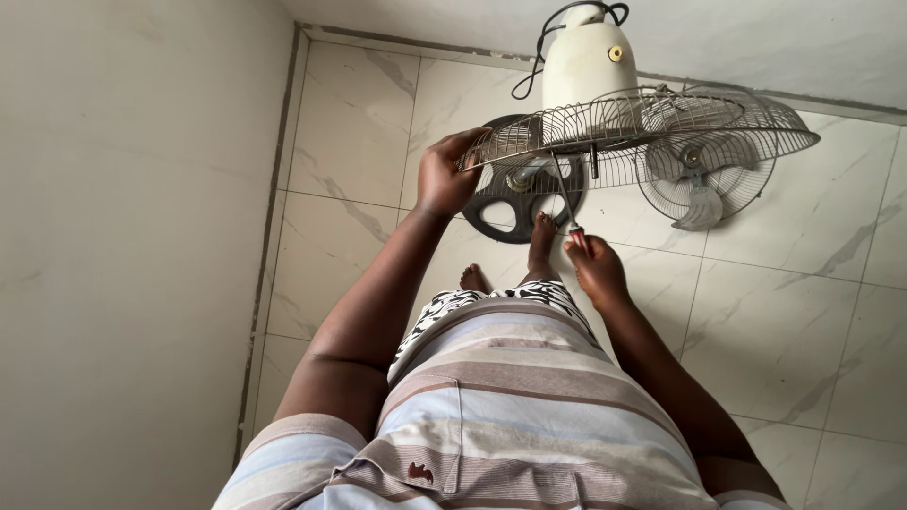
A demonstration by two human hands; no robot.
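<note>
Right hand (pixel 595 269) angles screwdriver (pixel 569 210) up-left toward fan guard (pixel 642 132).

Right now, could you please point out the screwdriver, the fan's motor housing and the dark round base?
Screwdriver (pixel 578 238), head view, on its red handle.
Motor housing (pixel 586 66), head view, on its cream shell.
Round base (pixel 515 212), head view, on a dark spoke below the grille.

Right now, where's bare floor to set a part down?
Free: tiles left of the round base up to the wall, and tiles right of the right hand, below the fan blade. Crowded: under the wire guard, around left hand, screwdriver and feet.
</note>
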